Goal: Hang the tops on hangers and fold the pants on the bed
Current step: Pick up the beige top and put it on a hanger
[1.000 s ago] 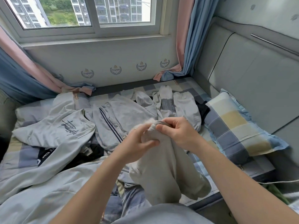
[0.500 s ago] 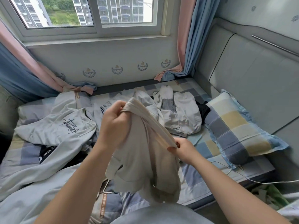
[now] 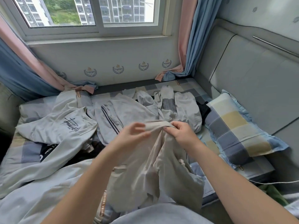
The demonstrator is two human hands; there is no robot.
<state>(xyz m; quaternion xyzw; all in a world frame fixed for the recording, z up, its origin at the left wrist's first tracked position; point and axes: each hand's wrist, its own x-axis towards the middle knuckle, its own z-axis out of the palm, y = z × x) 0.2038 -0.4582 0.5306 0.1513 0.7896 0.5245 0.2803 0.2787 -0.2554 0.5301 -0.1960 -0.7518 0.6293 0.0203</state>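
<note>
Over the near edge of a clothes-strewn bed [image 3: 188, 85], a pair of beige pants [image 3: 153, 168] hangs in the air by its waistband, the legs dropping in soft, crumpled folds and a pocket opening showing on the left; the thin cloth has a slight sheen and looks limp enough to slump wherever it is not held. The right hand [image 3: 182, 135] has its fingers [image 3: 174, 126] curled tight round the bunched waistband, while the left hand [image 3: 129, 138], blurred, sits at the same band with fingers loosely spread, and whether it pinches the cloth cannot be told. By the look of it the folding step is in hand and only at its start: the pants are gathered, not yet squared. The next move would call for finding the two ends of the waistband, drawing them apart so the legs fall together, then laying the garment flat on a free patch of the bed. Beyond the hands lie a grey top with a script print [image 3: 69, 125], a grey garment with dark stripes [image 3: 110, 120] and a pale top [image 3: 186, 109], with no hanger showing among them; a checked pillow [image 3: 234, 131] rests to the right by the padded headboard [image 3: 258, 81], under a window [image 3: 98, 15]
</note>
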